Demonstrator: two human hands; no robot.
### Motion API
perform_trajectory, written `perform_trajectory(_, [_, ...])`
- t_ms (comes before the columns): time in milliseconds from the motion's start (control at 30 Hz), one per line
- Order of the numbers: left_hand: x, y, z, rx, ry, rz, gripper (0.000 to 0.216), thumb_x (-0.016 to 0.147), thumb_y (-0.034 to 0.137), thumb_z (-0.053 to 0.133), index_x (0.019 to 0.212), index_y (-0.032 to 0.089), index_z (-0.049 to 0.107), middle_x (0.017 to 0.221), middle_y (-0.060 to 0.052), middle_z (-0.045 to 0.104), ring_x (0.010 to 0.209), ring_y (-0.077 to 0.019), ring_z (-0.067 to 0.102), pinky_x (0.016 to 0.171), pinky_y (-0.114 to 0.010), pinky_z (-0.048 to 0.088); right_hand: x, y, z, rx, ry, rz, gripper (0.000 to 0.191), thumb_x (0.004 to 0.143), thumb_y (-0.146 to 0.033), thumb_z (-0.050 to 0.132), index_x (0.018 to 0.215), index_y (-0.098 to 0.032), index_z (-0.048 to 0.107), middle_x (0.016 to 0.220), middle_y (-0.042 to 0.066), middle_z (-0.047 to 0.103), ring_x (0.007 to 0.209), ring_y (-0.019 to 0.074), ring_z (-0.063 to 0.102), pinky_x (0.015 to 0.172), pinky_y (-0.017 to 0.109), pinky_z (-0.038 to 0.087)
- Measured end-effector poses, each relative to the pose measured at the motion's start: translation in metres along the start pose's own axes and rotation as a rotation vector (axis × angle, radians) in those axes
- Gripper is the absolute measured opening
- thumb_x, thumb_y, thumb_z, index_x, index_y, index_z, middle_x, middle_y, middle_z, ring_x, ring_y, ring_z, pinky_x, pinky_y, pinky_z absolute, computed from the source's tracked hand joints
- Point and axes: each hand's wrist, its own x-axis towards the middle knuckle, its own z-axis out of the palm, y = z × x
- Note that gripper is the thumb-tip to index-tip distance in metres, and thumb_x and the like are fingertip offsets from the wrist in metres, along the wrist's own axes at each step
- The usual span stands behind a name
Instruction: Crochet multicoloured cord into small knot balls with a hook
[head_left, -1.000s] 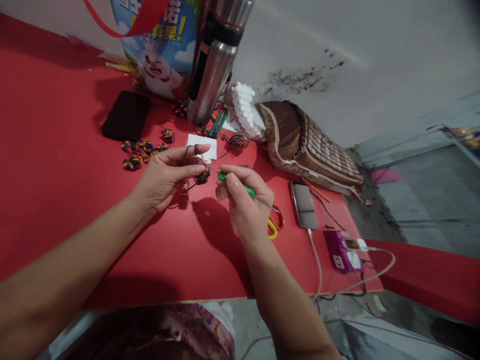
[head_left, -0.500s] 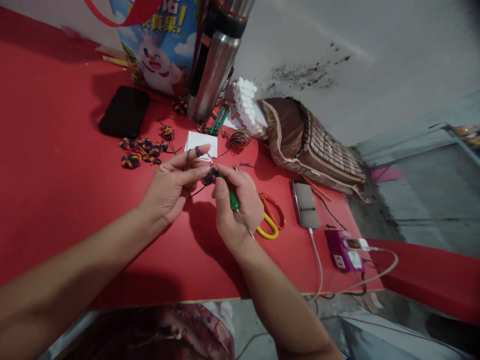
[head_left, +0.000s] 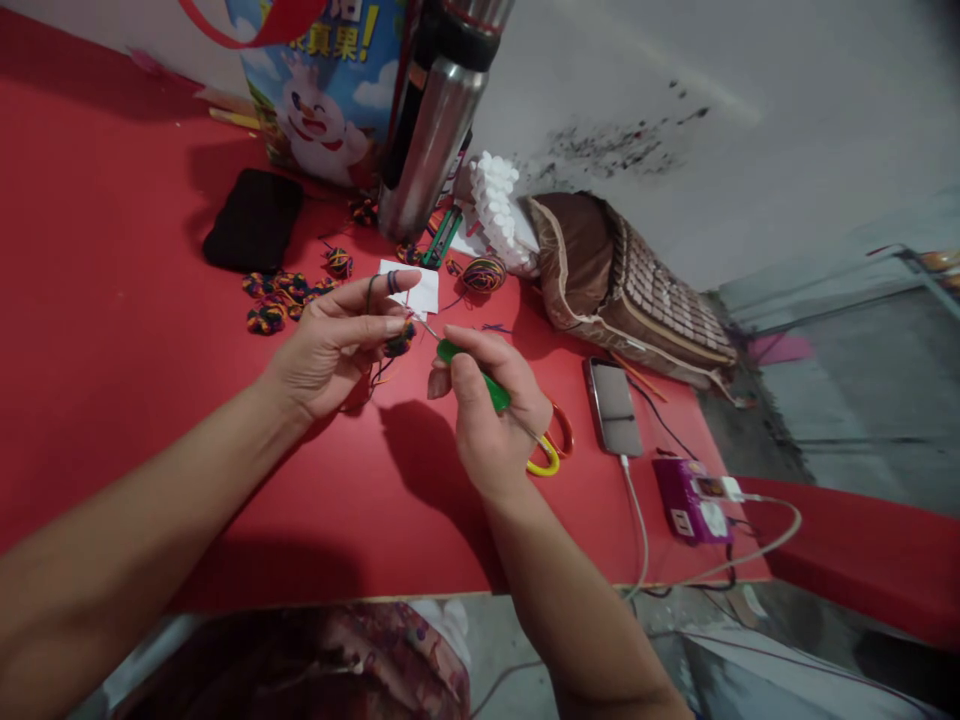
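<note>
Between thumb and fingers, my left hand (head_left: 334, 345) pinches a small multicoloured crochet piece (head_left: 400, 341). Dark yarn is wound round its raised index finger, and loose strands hang below. My right hand (head_left: 499, 400) is closed round the green handle of a crochet hook (head_left: 495, 391). The hook's metal tip points left and reaches the yarn by the crochet piece; whether a loop is on it is too small to tell. Several finished-looking crochet pieces (head_left: 270, 303) lie left of my left hand. A ball of multicoloured yarn (head_left: 484, 274) rests beyond my hands. Scissors (head_left: 551, 450) lie partly hidden behind my right hand.
On the red table (head_left: 112, 400) are a black case-like object (head_left: 253, 222), white paper (head_left: 424, 290), a green cutter (head_left: 442, 238), a steel flask (head_left: 435, 140) and a printed bag (head_left: 322, 100). A brown cushion (head_left: 630, 290), a phone (head_left: 613, 408) and a purple box with cables (head_left: 690, 500) stand right.
My right hand has moved right and slightly down with the crochet hook, away from my left hand. My left hand and the crochet piece have shifted slightly left.
</note>
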Motion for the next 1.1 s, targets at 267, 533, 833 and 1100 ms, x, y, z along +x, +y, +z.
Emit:
perform_trajectory(267, [0.001, 0.007, -0.006, 0.042, -0.025, -0.012, 0.032, 0.064, 0.005, 0.092, 0.093, 0.015, 0.091, 0.077, -0.002, 0.076, 0.069, -0.0094, 0.066, 0.060, -0.014, 0.051, 0.003, 0.001, -0.006, 0.098, -0.008, 0.022, 0.019, 0.109, -0.031, 0.073, 0.124, -0.033, 0.084, 0.094, 0.000, 0.077, 0.068, 0.0118, 0.070, 0.068, 0.032, 0.061])
perform_trajectory(533, [0.004, 0.014, -0.014, 0.060, -0.088, -0.095, 0.034, 0.062, 0.002, 0.082, 0.093, 0.013, 0.088, 0.081, -0.005, 0.075, 0.063, -0.0080, 0.062, 0.054, -0.016, 0.044, 0.007, -0.002, -0.011, 0.081, -0.050, -0.021, 0.019, 0.108, -0.029, 0.074, 0.121, -0.032, 0.086, 0.089, 0.001, 0.077, 0.070, 0.0143, 0.070, 0.069, 0.035, 0.059])
perform_trajectory(833, [0.004, 0.017, -0.018, 0.018, -0.177, -0.231, 0.026, 0.062, 0.004, 0.075, 0.086, 0.010, 0.085, 0.071, -0.006, 0.068, 0.061, -0.0100, 0.064, 0.051, -0.014, 0.044, 0.007, 0.001, -0.019, 0.092, -0.088, 0.004, 0.016, 0.105, -0.034, 0.076, 0.117, -0.030, 0.087, 0.087, 0.002, 0.077, 0.067, 0.0164, 0.070, 0.069, 0.038, 0.062])
perform_trajectory(1100, [0.007, 0.015, -0.023, 0.033, -0.260, -0.272, 0.029, 0.063, 0.009, 0.077, 0.092, 0.010, 0.084, 0.071, -0.005, 0.065, 0.061, -0.0111, 0.060, 0.052, -0.020, 0.042, 0.009, -0.004, -0.024, 0.076, -0.137, 0.018, 0.017, 0.104, -0.035, 0.077, 0.116, -0.029, 0.088, 0.089, 0.003, 0.077, 0.068, 0.0168, 0.070, 0.070, 0.038, 0.062])
